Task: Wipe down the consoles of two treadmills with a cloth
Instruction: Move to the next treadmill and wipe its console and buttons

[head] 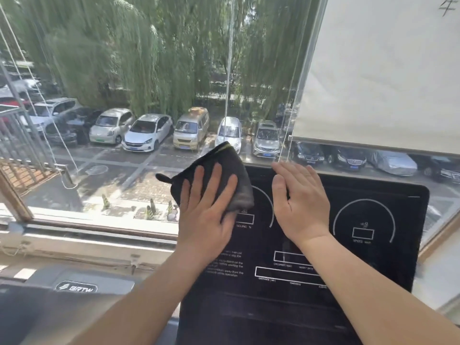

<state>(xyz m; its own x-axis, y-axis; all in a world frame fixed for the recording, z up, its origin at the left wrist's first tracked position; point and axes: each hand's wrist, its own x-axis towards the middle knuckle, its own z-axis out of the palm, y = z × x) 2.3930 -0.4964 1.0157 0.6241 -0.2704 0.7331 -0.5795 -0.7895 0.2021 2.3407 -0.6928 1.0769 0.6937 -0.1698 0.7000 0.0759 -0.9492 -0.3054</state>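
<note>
Cloth (224, 158): dark, folded, lying on the console (373, 257) at its 10 o'clock corner, with part of it hanging past the console's edge toward 11 o'clock. My left grip (206, 215) is released: palm flat, fingers straight and spread, pressing the cloth onto the black panel. My right grip (301, 205) is also released, flat on the console near its 12 o'clock edge, fingers together and pointing to 12 o'clock, holding nothing. It lies just beside the cloth, at the cloth's 3 o'clock; whether they touch, I cannot tell.

Console: black, with white printed dials and boxes; one dial sits at 3 o'clock of my right grip.

Surroundings: window (124, 70) behind the console, parked cars (146, 133) outside at 12 o'clock, pale blind (385, 70) lowered at 1 o'clock, grey machine cover (76, 287) with a logo at 8 o'clock.
</note>
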